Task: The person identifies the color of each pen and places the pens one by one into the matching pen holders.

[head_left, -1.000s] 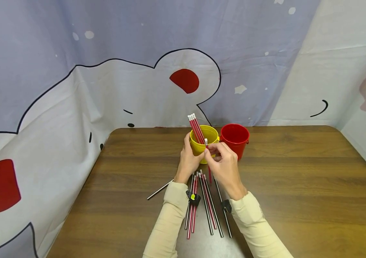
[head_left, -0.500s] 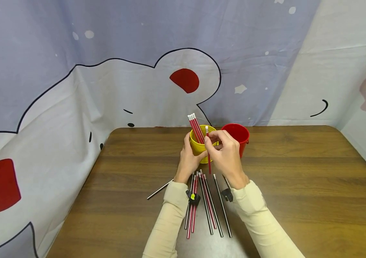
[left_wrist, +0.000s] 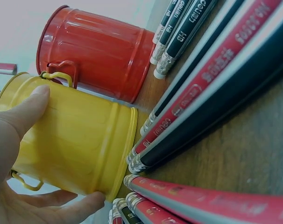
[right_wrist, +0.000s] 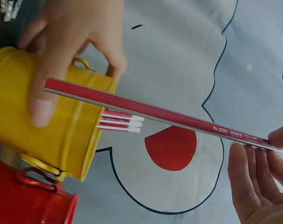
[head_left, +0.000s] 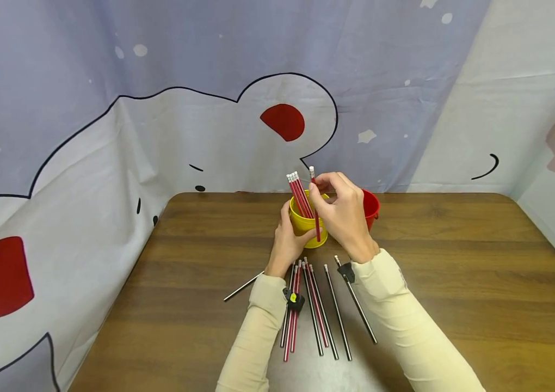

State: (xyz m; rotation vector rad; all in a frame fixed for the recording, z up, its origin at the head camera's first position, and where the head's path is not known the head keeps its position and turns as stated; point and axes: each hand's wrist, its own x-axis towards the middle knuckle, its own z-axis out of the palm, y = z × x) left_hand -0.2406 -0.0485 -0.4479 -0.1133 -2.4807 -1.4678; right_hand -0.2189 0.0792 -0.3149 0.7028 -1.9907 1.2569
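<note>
My left hand (head_left: pixel 286 245) grips a yellow bucket (left_wrist: pixel 81 140), its thumb on one side and its fingers round the other. Several red pencils (head_left: pixel 300 197) lean inside, white eraser ends up. Thumb and fingertips of my right hand (head_left: pixel 348 215) pinch another red pencil (right_wrist: pixel 155 112) near its eraser end. In the head view it stands nearly upright in front of the bucket rim, its unsharpened lower end overlapping the yellow wall.
A red bucket (left_wrist: pixel 97 56) stands right beside the yellow one, partly behind my right hand. Several red pencils (head_left: pixel 318 313) and black pencils (head_left: pixel 338 316) lie on the wooden table (head_left: pixel 454 272) between my forearms. One dark pencil (head_left: pixel 243 287) lies apart on the left.
My right hand has risen with the red pencil, lifting its lower end from near the table to the yellow bucket's wall. The left hand keeps its grip on the bucket.
</note>
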